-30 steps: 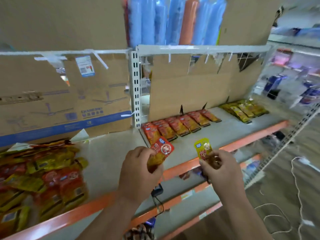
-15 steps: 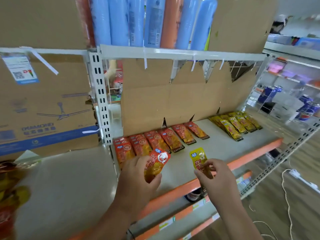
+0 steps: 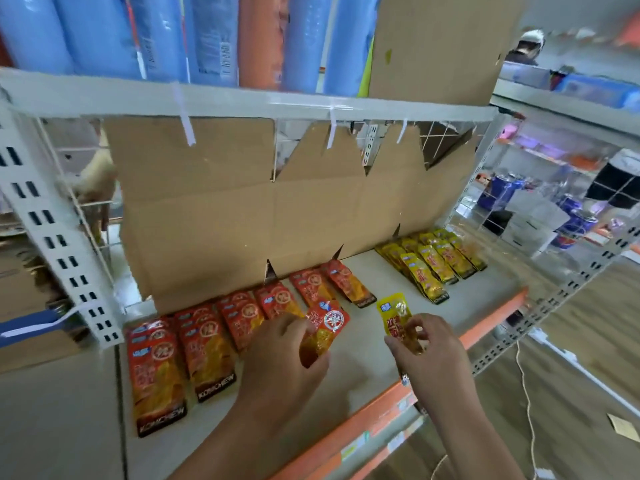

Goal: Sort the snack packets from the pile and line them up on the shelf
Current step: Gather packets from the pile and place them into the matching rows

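- Left hand (image 3: 277, 362): I logged its fingers curled round one red packet (image 3: 327, 327), gripped by the lower end, the printed top tilted up and to the right.
- Right hand (image 3: 429, 355): I logged it pinching one yellow packet (image 3: 396, 318) by the lower half, held upright.
- Change noted: a second earlier both hands hung out in front of the orange shelf edge, with the pile in view at the left. Both had since carried over the shelf (image 3: 363, 368), and the pile had dropped out of frame.
- Red packet, position: above the right part of the red row (image 3: 214, 337), not yet laid down.
- Yellow packet, position: over the bare gap between the rows, well short of the yellow row (image 3: 429, 268) at the back right.
- Assessment: sorting of this pair looked done and placement was pending. I judged red the nearer drop, while yellow still needed a reach to the right.
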The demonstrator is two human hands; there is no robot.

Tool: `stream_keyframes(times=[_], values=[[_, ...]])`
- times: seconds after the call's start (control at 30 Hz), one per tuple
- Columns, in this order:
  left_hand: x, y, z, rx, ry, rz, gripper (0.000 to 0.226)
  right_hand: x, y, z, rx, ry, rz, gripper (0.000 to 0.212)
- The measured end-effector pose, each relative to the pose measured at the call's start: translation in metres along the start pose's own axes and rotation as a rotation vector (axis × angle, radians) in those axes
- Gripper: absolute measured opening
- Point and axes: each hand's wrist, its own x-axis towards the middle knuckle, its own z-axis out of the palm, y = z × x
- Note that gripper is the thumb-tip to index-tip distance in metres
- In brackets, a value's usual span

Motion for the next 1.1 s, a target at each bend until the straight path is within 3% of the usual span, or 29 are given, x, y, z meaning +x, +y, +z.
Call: stream_keyframes(times=[0.2, 0.37, 0.47, 0.63, 0.9, 1.1], values=[[0.022, 0.014, 0.048, 0.077, 0.041, -0.010, 0.041, 0.061, 0.058, -0.020, 0.003, 0.013, 0.006, 0.030], [0.039, 0.045, 0.102, 0.137, 0.129, -0.155, 0.034, 0.136, 0.125, -0.034, -0.001, -0.035, -0.035, 0.029], [0.045, 0.066, 0.136, 0.139, 0.138, -0.263, 0.038, 0.183, 0.165, -0.044, -0.037, -0.057, -0.068, 0.035], [0.057, 0.103, 0.194, 0.210, 0.178, -0.272, 0.039, 0.244, 0.218, -0.057, -0.117, -0.061, -0.079, 0.050], [0.110, 0.131, 0.261, 0.227, 0.249, -0.135, 0.038, 0.287, 0.249, -0.043, -0.101, -0.088, -0.170, 0.045], [0.120, 0.128, 0.282, 0.222, 0.284, -0.220, 0.038, 0.295, 0.250, -0.030, -0.101, -0.091, -0.191, 0.047]])
